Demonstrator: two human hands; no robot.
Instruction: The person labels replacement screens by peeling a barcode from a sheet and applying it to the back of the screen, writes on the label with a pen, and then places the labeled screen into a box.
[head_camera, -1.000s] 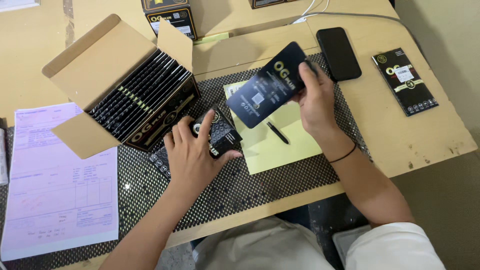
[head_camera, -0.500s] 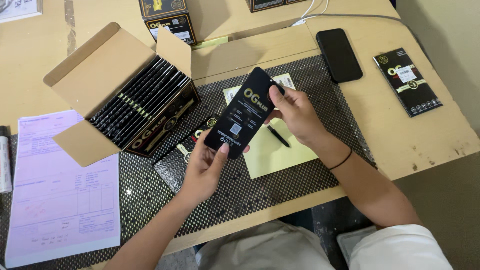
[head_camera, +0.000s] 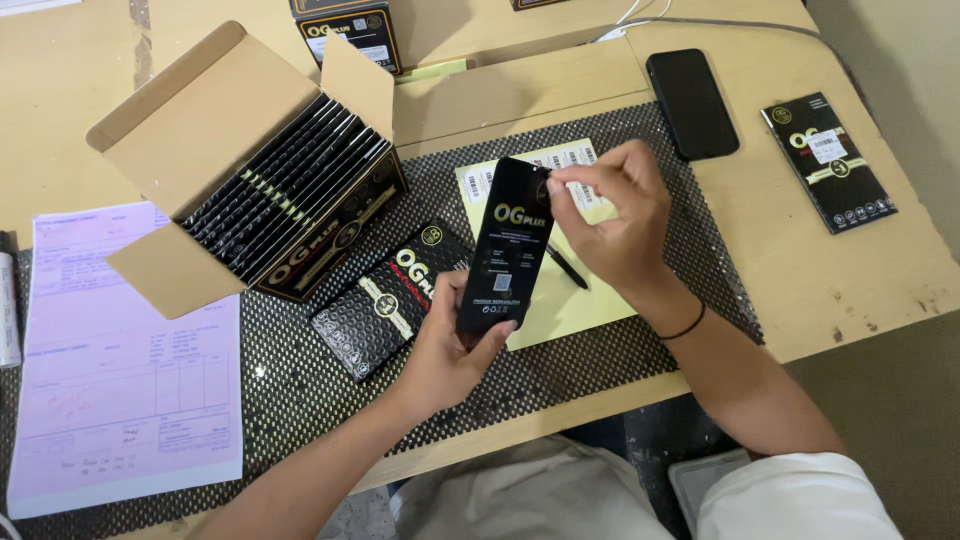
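Note:
I hold a slim black packet (head_camera: 508, 250) upright over the mat. My left hand (head_camera: 448, 345) grips its lower end. My right hand (head_camera: 612, 215) pinches its top right corner with thumb and forefinger. Under the packet lies a yellow sheet (head_camera: 570, 300) with small white barcode stickers (head_camera: 572, 158) along its top edge and a black pen (head_camera: 568, 268). Another black packet (head_camera: 385, 300) lies flat on the mat to the left of my left hand.
An open cardboard box (head_camera: 250, 170) filled with several black packets stands at the left. A pink form (head_camera: 120, 370) lies at the near left. A black phone (head_camera: 692, 102) and one more packet (head_camera: 828, 160) lie at the right. The black dotted mat (head_camera: 300, 390) covers the wooden table (head_camera: 860, 280).
The packet went from my right hand alone to both hands and turned upright. My left hand left the flat packet on the mat; my right hand shifted to the top corner.

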